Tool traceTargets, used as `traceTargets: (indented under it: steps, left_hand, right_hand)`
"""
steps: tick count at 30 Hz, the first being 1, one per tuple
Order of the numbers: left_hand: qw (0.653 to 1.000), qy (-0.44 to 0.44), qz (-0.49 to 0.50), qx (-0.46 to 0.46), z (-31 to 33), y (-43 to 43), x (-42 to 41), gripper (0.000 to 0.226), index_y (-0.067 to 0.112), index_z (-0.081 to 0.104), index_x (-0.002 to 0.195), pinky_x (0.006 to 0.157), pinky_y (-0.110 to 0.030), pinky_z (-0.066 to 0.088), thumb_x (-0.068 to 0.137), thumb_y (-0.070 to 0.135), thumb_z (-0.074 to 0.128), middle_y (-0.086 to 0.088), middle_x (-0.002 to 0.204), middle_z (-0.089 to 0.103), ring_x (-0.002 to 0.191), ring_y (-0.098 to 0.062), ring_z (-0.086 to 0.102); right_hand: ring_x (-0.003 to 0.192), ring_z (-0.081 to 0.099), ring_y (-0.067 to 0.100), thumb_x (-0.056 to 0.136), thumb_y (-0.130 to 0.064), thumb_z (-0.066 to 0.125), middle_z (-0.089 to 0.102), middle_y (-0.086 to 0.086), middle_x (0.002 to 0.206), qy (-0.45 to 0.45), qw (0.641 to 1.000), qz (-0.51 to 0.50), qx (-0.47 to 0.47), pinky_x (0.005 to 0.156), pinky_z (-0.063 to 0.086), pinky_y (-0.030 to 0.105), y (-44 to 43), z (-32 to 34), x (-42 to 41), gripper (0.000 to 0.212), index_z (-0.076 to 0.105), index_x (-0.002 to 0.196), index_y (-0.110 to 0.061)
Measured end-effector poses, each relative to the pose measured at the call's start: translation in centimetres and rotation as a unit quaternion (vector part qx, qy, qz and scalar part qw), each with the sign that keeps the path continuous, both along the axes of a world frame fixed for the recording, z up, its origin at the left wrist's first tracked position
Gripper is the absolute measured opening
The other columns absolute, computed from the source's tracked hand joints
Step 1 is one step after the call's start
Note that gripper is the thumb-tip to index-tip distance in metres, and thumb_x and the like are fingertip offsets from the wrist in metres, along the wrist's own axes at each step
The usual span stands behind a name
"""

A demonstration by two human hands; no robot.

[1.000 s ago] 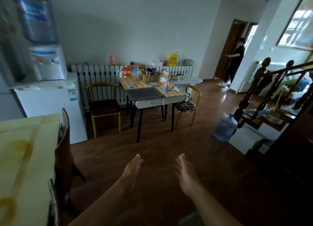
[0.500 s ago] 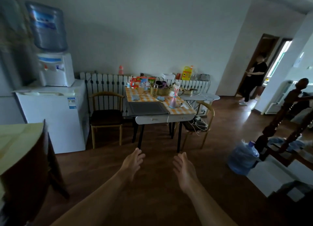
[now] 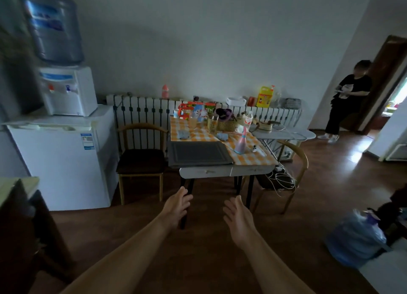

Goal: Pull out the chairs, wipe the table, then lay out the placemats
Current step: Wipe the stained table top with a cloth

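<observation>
A small white table [image 3: 224, 172] with black legs stands against the radiator, covered by an orange checked cloth and clutter. A stack of grey placemats [image 3: 198, 154] lies on its near left part. One wooden chair [image 3: 141, 159] sits at the table's left, another wooden chair [image 3: 293, 168] at its right with white cables on the seat. My left hand [image 3: 176, 206] and my right hand [image 3: 236, 216] reach forward over the floor, fingers straight, holding nothing, a short way from the table.
A white fridge [image 3: 63, 161] with a water dispenser [image 3: 66, 89] stands left of the chair. A dark chair back [image 3: 28, 227] is at my near left. A blue water jug [image 3: 356, 238] lies on the floor right. A person [image 3: 345, 100] stands by the far doorway.
The view has moved closer to the table and turned left. Both hands stay stretched out and empty. The stair railing has left the view.
</observation>
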State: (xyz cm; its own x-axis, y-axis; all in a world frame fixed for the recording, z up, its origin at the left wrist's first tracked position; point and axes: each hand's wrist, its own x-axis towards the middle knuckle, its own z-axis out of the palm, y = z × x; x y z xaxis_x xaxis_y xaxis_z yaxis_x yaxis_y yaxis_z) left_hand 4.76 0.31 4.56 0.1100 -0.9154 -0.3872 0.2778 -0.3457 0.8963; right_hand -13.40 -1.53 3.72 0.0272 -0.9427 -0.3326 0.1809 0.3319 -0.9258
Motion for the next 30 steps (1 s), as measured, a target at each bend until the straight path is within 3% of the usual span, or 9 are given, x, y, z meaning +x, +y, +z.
traceTargets:
  steps: [9, 16, 25, 30]
  left_hand:
    - [0.999, -0.018, 0.033, 0.000, 1.4, -19.1, 5.6, 0.052, 0.012, 0.033, 0.144, 0.115, -0.041, 0.023, 0.101, 0.040, 0.029, -0.009, 0.145, 0.043, 0.137, -0.025, 0.036]
    - [0.997, -0.021, 0.074, 0.012, 0.3, -30.3, 9.9, 0.050, 0.014, 0.038, 0.142, 0.112, -0.040, 0.028, 0.099, 0.040, 0.036, -0.007, 0.141, 0.049, 0.134, -0.024, 0.041]
    - [0.993, -0.037, 0.111, 0.033, -0.9, -46.1, 15.2, 0.051, 0.013, 0.032, 0.146, 0.115, -0.041, 0.025, 0.101, 0.038, 0.032, -0.008, 0.147, 0.042, 0.137, -0.025, 0.036]
    - [0.990, -0.042, 0.127, 0.037, -0.8, -54.3, 18.1, 0.047, 0.016, 0.039, 0.141, 0.113, -0.040, 0.027, 0.101, 0.040, 0.030, -0.006, 0.143, 0.047, 0.135, -0.023, 0.039]
  right_hand:
    - [0.132, 0.042, 0.026, 0.101, -0.041, 0.033, 0.044, 0.010, 0.144, -0.012, 1.000, 0.024, 0.009, 0.114, 0.030, 0.041, -20.0, 2.3, 5.1, 0.052, 0.036, 0.143, -0.010]
    - [0.132, 0.042, 0.026, 0.101, -0.041, 0.035, 0.044, 0.011, 0.144, -0.016, 0.999, 0.039, 0.030, 0.113, 0.031, 0.039, -32.4, 1.2, 9.3, 0.053, 0.038, 0.143, -0.009]
    - [0.136, 0.037, 0.027, 0.102, -0.040, 0.033, 0.039, 0.011, 0.148, -0.032, 0.995, 0.080, 0.050, 0.116, 0.027, 0.042, -49.9, -1.2, 15.7, 0.055, 0.030, 0.146, -0.007]
    - [0.135, 0.040, 0.025, 0.102, -0.039, 0.033, 0.042, 0.010, 0.146, -0.021, 0.995, 0.080, 0.053, 0.114, 0.030, 0.038, -59.7, -1.0, 19.4, 0.053, 0.035, 0.144, -0.006]
